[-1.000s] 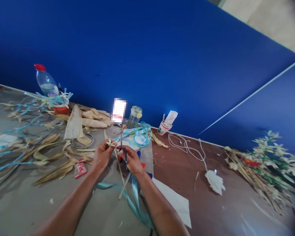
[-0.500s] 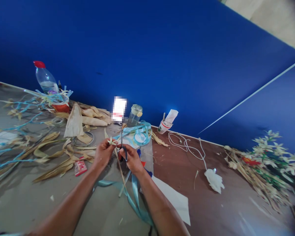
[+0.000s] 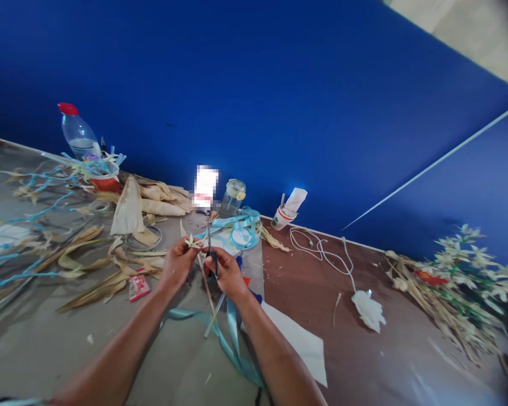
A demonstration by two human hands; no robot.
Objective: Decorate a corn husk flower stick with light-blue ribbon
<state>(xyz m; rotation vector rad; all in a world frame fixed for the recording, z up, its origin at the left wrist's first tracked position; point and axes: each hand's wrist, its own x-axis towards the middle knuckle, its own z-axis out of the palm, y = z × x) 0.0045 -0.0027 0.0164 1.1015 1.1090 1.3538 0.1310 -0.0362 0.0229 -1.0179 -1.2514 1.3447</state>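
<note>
Between the fingers of my left hand (image 3: pixel 179 262) is a small pale flower (image 3: pixel 192 242), its petals showing above the fingertips. My right hand (image 3: pixel 228 273) is closed around the dark handles of a pair of scissors (image 3: pixel 209 239), with the blades pointing away from me. The two hands almost meet, and the scissors stand just right of the flower. Below them a thin pale stick (image 3: pixel 207 285) slants down toward a light blue ribbon (image 3: pixel 232 335). More blue ribbon (image 3: pixel 250 217) lies in loops beyond my right hand.
Dried husks (image 3: pixel 127 211) and blue-wrapped stems (image 3: pixel 25 270) cover the left side. Along the blue partition stand a bottle (image 3: pixel 78 132), a glass jar (image 3: pixel 232 197) and a paper cup (image 3: pixel 283 217). A white cable (image 3: pixel 322 245) and flower bunch (image 3: pixel 469 276) lie right.
Both hands stay in nearly the same place, still holding the flower and the scissors. The scissors have tilted very slightly; nothing else visibly moves.
</note>
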